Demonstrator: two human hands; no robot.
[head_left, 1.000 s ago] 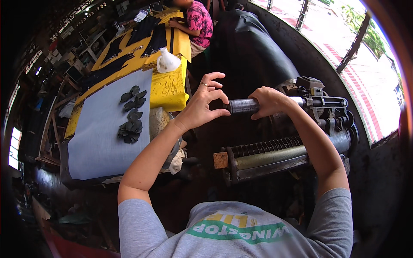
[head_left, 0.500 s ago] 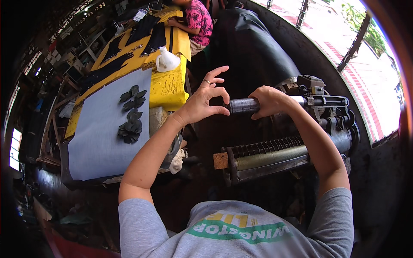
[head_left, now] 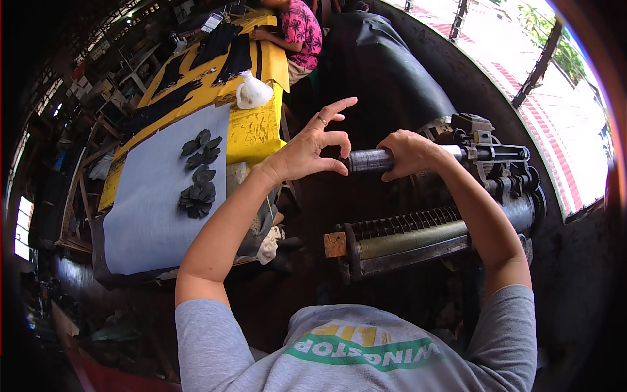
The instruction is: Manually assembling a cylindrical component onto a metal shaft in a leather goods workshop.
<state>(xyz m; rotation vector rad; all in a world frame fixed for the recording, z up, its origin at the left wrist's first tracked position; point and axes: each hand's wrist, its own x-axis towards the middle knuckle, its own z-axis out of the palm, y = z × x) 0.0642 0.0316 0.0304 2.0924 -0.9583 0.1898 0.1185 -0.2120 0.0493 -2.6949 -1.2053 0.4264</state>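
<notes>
My right hand (head_left: 418, 154) grasps the dark cylinder (head_left: 369, 161) on the machine's (head_left: 475, 129) silver shaft (head_left: 453, 153), left hand (head_left: 308, 149) curled at its free end, contact unclear; I judge it stiff, heavy, possibly slick, best encircled near the shaft.

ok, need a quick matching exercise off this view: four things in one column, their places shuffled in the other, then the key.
Things
1. right hand
2. white container
3. dark petal-like pieces
4. brown block

Places
A. on the pale blue sheet
B. at the left end of the finned machine part
C. around the dark cylinder
D. on the yellow cover

Pairs: 1-C, 2-D, 3-A, 4-B
</notes>
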